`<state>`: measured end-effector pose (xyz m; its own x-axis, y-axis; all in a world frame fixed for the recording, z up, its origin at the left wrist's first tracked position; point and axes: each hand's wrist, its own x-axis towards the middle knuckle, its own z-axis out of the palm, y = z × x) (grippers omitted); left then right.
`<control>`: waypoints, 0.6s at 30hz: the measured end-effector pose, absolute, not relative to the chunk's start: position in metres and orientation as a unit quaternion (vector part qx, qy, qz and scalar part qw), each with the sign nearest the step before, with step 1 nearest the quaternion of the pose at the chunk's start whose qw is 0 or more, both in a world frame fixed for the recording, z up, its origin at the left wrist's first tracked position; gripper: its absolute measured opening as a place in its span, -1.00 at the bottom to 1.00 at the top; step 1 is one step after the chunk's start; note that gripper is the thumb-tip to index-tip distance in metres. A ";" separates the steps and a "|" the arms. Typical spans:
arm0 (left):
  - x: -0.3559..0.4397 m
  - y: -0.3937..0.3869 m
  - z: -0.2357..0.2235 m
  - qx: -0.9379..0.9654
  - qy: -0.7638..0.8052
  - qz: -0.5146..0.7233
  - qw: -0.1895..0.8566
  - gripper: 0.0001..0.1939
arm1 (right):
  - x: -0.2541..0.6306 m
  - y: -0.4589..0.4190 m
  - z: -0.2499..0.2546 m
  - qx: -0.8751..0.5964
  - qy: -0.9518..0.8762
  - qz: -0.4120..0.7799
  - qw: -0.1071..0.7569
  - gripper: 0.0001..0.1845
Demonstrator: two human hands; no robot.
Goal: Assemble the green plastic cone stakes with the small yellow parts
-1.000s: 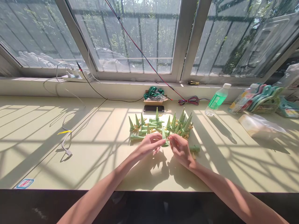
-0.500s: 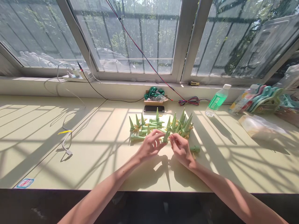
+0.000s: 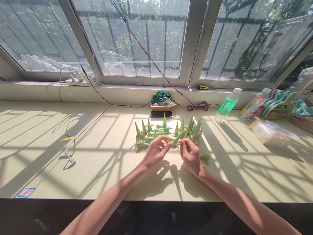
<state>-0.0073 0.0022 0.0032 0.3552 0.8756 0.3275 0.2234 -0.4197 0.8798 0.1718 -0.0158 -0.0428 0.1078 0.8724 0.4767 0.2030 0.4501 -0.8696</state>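
A green pointed cone is raised between my two hands, its tip leaning up to the right. My right hand is closed in a pinch at the cone's right side; what exactly sits under its fingertips is hidden. Beside the cone's left side is my left hand, thumb and forefinger curved and apart; in the shadows a gap separates it from the cone. Behind them stand several more green cones with small yellowish parts at their bases. Other green pieces lie on their sides. One short green piece rests right of my right hand.
A phone and a small box with green material are behind the cones. To the right stand a green-labelled bottle, a plastic bag and pastel hangers. A white cable lies left. A person's hand shows far right.
The cone has tilted further right, and my left fingers have moved slightly left, away from it. My right hand stays pinched beside it. Another person's hand has come in at the far right.
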 end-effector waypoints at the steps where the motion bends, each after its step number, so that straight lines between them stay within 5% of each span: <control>1: -0.007 0.003 0.004 0.712 0.389 0.419 0.408 -0.64 | 0.172 -0.016 -0.043 -0.440 -0.602 0.282 0.603 -0.74; 7: -0.009 0.009 -0.002 0.627 0.412 0.295 0.592 -0.29 | 0.173 -0.017 -0.041 -0.411 -0.640 0.266 0.593 -0.81; 18: -0.011 0.008 0.006 0.576 0.374 0.262 0.677 -0.44 | 0.176 -0.017 -0.040 -0.406 -0.680 0.262 0.551 -0.80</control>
<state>-0.0115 0.0082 0.0055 0.5826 0.7865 -0.2049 0.0764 0.1979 0.9772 0.1759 -0.0171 -0.0396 -0.0625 0.8412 0.5372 0.2638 0.5330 -0.8039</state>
